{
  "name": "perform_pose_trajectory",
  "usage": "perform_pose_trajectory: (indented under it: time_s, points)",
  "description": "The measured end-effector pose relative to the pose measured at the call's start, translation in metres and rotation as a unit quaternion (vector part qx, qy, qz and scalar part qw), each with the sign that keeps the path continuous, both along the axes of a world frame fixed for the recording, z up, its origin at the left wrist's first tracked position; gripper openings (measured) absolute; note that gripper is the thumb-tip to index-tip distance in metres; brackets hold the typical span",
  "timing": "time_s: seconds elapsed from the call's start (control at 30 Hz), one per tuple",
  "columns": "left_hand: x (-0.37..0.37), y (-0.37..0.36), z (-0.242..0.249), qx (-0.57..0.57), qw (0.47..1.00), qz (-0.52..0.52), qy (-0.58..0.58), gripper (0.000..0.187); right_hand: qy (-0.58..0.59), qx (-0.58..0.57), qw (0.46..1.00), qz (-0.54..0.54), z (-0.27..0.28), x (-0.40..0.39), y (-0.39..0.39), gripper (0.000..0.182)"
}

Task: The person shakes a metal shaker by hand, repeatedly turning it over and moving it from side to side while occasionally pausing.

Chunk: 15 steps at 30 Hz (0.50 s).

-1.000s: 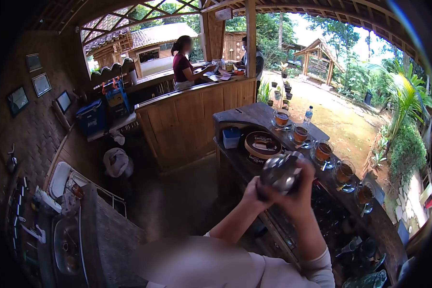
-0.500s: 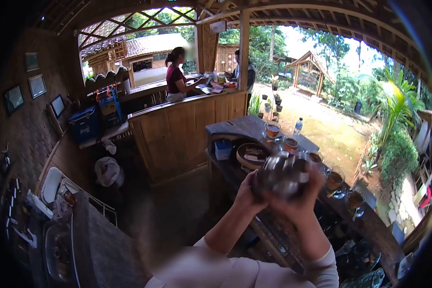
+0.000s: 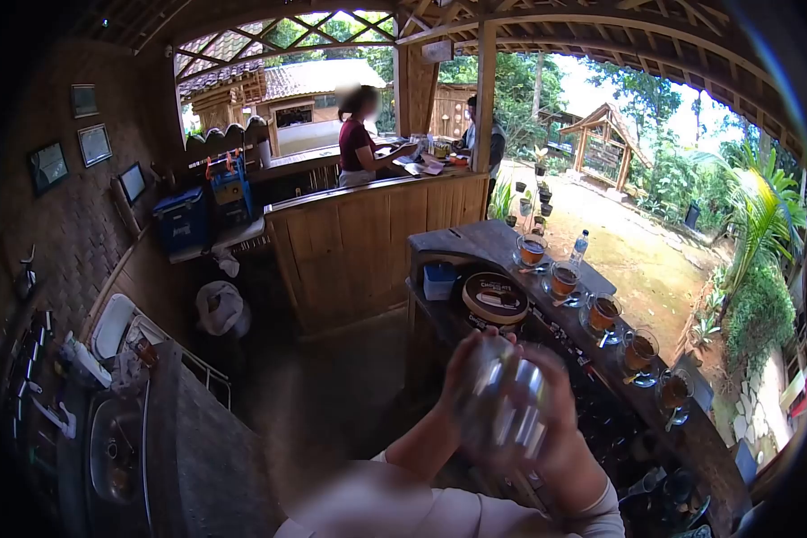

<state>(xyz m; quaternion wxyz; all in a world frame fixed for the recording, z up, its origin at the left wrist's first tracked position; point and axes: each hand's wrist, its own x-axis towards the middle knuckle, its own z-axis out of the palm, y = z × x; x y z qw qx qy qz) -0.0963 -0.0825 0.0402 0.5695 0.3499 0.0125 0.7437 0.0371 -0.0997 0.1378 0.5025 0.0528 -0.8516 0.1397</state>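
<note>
Both my hands are wrapped around a shiny, rounded see-through or metallic vessel (image 3: pixel 504 403), blurred by motion, so its exact kind cannot be made out. My left hand (image 3: pixel 458 372) grips its left side, and my right hand (image 3: pixel 560 417) closes around the right side. The vessel is held in the air in front of my chest, near the dark wooden counter. Just beyond it on the counter's lower shelf is a round brown chocolate tin (image 3: pixel 495 300). Several glass cups of amber drink, including a near cup (image 3: pixel 639 350), stand on saucers with spoons along the counter top.
A water bottle (image 3: pixel 580 247) stands behind the cups, and a blue box (image 3: pixel 439 281) sits beside the tin. At left are a sink (image 3: pixel 117 448) and a white bag (image 3: pixel 221 309). Two people stand around the far wooden counter (image 3: pixel 377 247).
Both hands have brought the vessel lower and closer to my body, uncovering the tin and the cups behind it. My view has shifted slightly left.
</note>
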Motion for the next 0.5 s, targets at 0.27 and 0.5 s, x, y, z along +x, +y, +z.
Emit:
perform_pose_trajectory:
  time_s: [0.27,0.5]
  points:
    - [0.001,0.025,-0.048,-0.257,0.949,-0.042,-0.178,0.037,0.054,-0.178,0.981,-0.059,-0.024,-0.025,0.031,0.052]
    - [0.010,-0.003,0.031,0.189,0.922,-0.290,-0.174,0.029,0.001,0.047,0.989,0.142,0.000,0.009,-0.023,0.036]
